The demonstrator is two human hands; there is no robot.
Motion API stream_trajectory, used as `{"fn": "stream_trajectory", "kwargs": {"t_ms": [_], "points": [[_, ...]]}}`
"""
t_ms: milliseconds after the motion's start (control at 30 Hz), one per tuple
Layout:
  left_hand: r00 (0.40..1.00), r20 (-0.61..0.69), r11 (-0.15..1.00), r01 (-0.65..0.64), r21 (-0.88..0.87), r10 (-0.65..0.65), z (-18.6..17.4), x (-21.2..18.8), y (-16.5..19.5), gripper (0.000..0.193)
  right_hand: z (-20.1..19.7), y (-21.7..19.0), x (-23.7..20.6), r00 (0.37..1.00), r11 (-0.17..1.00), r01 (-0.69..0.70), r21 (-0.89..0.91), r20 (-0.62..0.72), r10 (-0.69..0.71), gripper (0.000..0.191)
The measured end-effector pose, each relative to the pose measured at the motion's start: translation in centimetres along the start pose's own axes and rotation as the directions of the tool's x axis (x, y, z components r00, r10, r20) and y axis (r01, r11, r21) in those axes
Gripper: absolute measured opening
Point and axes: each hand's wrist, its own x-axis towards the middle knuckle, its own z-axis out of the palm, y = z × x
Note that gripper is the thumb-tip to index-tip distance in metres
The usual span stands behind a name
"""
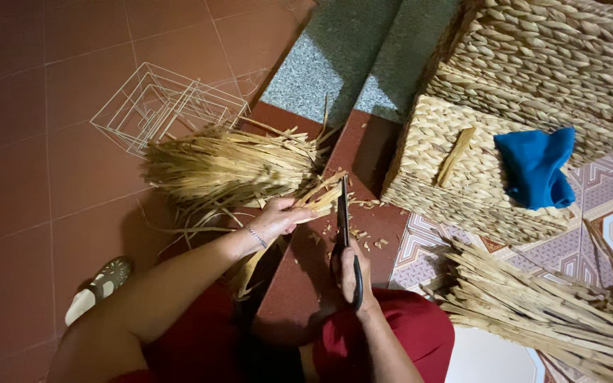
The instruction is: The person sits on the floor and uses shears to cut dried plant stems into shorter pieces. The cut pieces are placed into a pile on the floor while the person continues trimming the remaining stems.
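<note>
My left hand (282,215) grips the ends of a bundle of dried straw-like strips (232,167) lying across the step edge. A thin bracelet sits on that wrist. My right hand (351,273) holds black scissors (343,220), blades pointing away from me, with their tips at the strip ends just right of my left hand. Small cut scraps (367,240) are scattered on the dark red step around the scissors.
A white wire frame (157,103) lies on the red tiles beyond the bundle. Woven baskets (462,177) stand at right, a blue cloth (537,167) on the nearer one. Another pile of dried strips (540,305) lies at lower right. A sandalled foot (101,284) is at lower left.
</note>
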Motion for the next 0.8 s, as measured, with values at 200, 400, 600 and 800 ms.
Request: {"fn": "stream_trajectory", "kwargs": {"t_ms": [200, 400, 600, 800], "points": [[0.992, 0.001, 0.984, 0.125, -0.128, -0.125, -0.3, -0.5, 1.2, 0.034, 0.7, -0.1, -0.3, 0.999, 0.993, -0.023, 0.114, -0.037, 0.027, 0.05], [0.999, 0.036, 0.999, -0.031, -0.04, 0.032, -0.9, -0.7, 1.3, 0.035, 1.2, -2.4, -0.1, 0.998, 0.947, -0.015, 0.321, 0.063, -0.006, 0.072], [0.996, -0.004, 0.982, 0.089, -0.168, -0.09, -1.5, -0.2, 1.3, 0.029, 0.3, -1.6, 0.6, 0.991, 0.955, 0.093, 0.282, 0.067, -0.116, 0.073], [0.996, 0.082, 0.968, 0.041, -0.249, -0.021, -1.6, 0.3, 0.2, 0.035, 0.0, -0.7, 0.1, 0.984, 0.985, 0.166, -0.037, -0.066, -0.168, 0.041]]}}
